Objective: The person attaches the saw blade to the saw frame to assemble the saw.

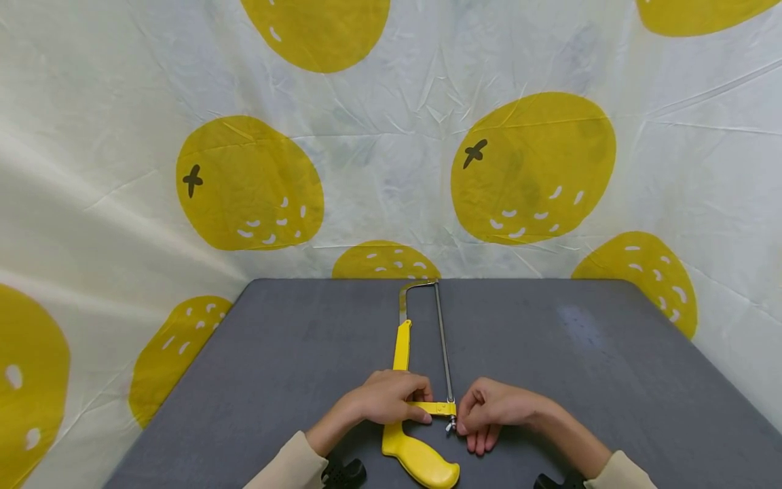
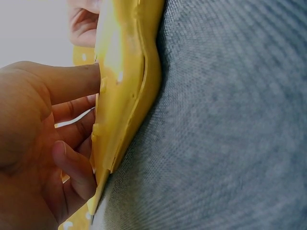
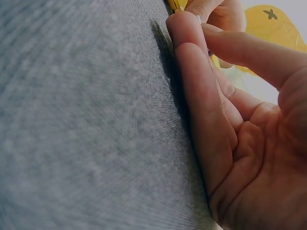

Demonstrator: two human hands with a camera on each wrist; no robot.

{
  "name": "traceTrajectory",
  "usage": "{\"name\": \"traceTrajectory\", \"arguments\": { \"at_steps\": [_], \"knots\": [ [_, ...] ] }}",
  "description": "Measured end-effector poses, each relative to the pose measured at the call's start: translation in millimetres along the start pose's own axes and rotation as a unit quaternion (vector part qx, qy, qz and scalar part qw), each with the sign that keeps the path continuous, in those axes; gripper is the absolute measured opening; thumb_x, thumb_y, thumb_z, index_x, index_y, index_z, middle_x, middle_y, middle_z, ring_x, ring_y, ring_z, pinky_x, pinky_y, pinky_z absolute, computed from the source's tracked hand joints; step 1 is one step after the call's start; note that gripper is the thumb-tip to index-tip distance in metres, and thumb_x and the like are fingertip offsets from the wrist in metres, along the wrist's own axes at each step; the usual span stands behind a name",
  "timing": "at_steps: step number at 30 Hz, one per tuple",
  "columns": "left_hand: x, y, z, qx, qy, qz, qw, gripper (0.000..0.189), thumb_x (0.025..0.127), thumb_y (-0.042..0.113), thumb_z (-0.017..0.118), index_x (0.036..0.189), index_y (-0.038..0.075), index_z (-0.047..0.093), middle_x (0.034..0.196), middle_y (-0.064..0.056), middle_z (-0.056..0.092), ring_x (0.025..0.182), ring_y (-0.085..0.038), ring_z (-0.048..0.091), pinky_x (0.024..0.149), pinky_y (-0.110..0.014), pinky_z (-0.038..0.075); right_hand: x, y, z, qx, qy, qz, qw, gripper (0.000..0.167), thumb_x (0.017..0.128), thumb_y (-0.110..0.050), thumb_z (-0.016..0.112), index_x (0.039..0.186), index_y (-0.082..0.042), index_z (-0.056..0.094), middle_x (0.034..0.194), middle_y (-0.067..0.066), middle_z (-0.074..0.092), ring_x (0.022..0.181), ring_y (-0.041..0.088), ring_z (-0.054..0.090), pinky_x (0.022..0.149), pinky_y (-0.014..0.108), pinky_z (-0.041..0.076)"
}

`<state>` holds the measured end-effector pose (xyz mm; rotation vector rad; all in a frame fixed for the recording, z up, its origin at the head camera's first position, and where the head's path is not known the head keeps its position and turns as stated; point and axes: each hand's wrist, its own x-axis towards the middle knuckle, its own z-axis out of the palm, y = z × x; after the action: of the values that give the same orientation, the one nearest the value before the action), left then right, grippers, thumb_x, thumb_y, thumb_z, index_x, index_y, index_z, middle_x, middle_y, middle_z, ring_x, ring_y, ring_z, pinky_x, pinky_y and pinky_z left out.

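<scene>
Yellow hacksaw lies on the bench, handle toward six o'clock.
Left hand grips its frame; right hand curls at three o'clock of the wing nut, whether pinching I cannot tell.

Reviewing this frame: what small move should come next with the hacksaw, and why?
Probably a slight turn of the wing nut by the right hand: its fingertips are right at the wing nut, just past the near end of the blade, while the left hand steadies the yellow frame. Whether they pinch it is unclear.
</scene>
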<state>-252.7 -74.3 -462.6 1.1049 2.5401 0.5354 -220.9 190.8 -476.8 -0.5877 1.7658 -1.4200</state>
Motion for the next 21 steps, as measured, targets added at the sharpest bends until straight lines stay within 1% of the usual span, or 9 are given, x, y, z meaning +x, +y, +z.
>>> {"name": "traceTrajectory", "arguments": {
  "at_steps": [10,15,21],
  "knots": [
    [-1.1,-1.1,2.2,0.008,0.004,0.002,1.0000,0.013,0.094,0.043,0.074,0.096,0.034,0.065,0.082,0.019,0.058,0.069,0.001,0.051,0.064,-0.021,0.039,1.8,2.9,2.9,-0.005,0.016,0.005,0.9999,0.028,0.093,-0.007,0.067,0.101,0.020,0.067,0.070,0.000,0.074,0.059,0.003,0.070,0.052,0.021,0.056],
    [-1.6,-1.6,3.2,0.010,0.006,0.006,0.9999,0.013,0.094,0.043,0.074,0.096,0.034,0.065,0.082,0.019,0.058,0.069,0.001,0.051,0.064,-0.021,0.039,1.7,3.3,4.5,-0.006,0.015,0.003,0.9999,0.029,0.093,-0.007,0.068,0.100,0.021,0.066,0.069,-0.001,0.073,0.058,0.003,0.069,0.052,0.021,0.055],
    [-2.6,-1.7,4.4,0.010,0.004,0.006,0.9999,0.013,0.094,0.043,0.074,0.096,0.034,0.064,0.081,0.019,0.058,0.067,0.001,0.051,0.063,-0.021,0.039,1.6,4.1,5.7,-0.010,0.013,0.004,0.9999,0.026,0.093,-0.007,0.067,0.100,0.017,0.068,0.070,-0.001,0.074,0.058,0.003,0.070,0.052,0.021,0.055]
  ]
}}
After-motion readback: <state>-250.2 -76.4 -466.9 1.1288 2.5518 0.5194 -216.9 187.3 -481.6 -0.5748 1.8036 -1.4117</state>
